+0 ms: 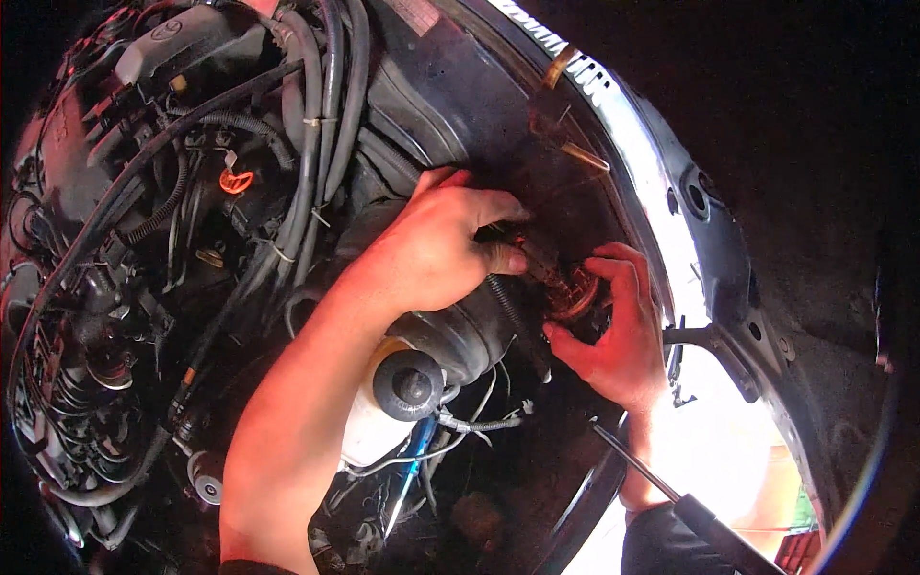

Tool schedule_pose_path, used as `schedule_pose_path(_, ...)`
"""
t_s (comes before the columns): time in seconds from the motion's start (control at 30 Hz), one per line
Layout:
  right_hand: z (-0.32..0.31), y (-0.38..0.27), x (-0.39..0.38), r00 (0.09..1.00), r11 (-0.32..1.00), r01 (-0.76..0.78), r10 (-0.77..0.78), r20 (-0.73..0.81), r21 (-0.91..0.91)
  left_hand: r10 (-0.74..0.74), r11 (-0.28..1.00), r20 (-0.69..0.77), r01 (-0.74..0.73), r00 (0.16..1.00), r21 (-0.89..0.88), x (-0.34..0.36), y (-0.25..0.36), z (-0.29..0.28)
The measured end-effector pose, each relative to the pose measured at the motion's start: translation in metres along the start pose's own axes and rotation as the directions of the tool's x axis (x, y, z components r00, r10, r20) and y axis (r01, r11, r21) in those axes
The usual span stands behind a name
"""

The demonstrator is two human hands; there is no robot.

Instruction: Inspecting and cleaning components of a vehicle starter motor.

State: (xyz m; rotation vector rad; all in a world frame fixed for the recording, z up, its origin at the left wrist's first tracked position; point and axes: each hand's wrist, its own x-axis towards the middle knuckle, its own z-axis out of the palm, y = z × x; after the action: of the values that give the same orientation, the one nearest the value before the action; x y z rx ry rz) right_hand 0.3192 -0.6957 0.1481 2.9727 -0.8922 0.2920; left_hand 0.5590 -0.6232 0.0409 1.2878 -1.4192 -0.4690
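Over the dark inner fender, my left hand [450,240] is closed, thumb and fingers pinched round a dark piece [540,261] that it mostly hides. Just to the right, my right hand [618,335] curls its thumb and fingers round the rim of a round brownish part [575,295], whose exact kind I cannot make out. The dark piece reaches to this round part; whether they are joined is hard to see in the red, dim light. Below my left wrist stands a whitish reservoir [369,436] with a round black cap [410,383].
The engine [182,48] with its hoses [311,125] and wiring fills the left. A bright body edge [661,192] curves down the right side. A slim metal rod with a thick black body [704,522] lies by my right forearm. Loose wires [470,424] hang beside the reservoir.
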Motion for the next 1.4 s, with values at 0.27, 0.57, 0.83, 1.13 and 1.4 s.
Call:
schedule_pose_path(0.27,0.0,0.008,-0.007,1.0,0.996,0.0,0.001,-0.012,0.093,0.065,0.994,-0.072,-0.058,0.995,0.094,-0.002,0.001,0.009)
schedule_pose_path(0.57,0.0,0.016,-0.002,0.991,0.988,0.129,-0.132,0.024,0.089,0.077,0.997,-0.026,-0.078,0.997,-0.029,0.0,0.007,0.0)
schedule_pose_path(0.83,0.001,0.018,-0.003,0.989,0.985,0.146,-0.146,-0.001,0.093,0.006,0.997,0.036,-0.004,0.999,-0.071,0.001,0.01,-0.001)
schedule_pose_path(1.13,0.0,0.013,0.0,0.995,0.99,0.095,-0.099,0.031,0.102,0.06,0.957,0.027,-0.066,0.998,0.282,-0.005,0.018,0.007)
schedule_pose_path(1.4,-0.004,0.009,0.001,0.997,0.993,0.046,-0.051,0.049,0.104,-0.024,0.98,0.033,0.017,0.999,0.199,-0.001,0.013,0.008)
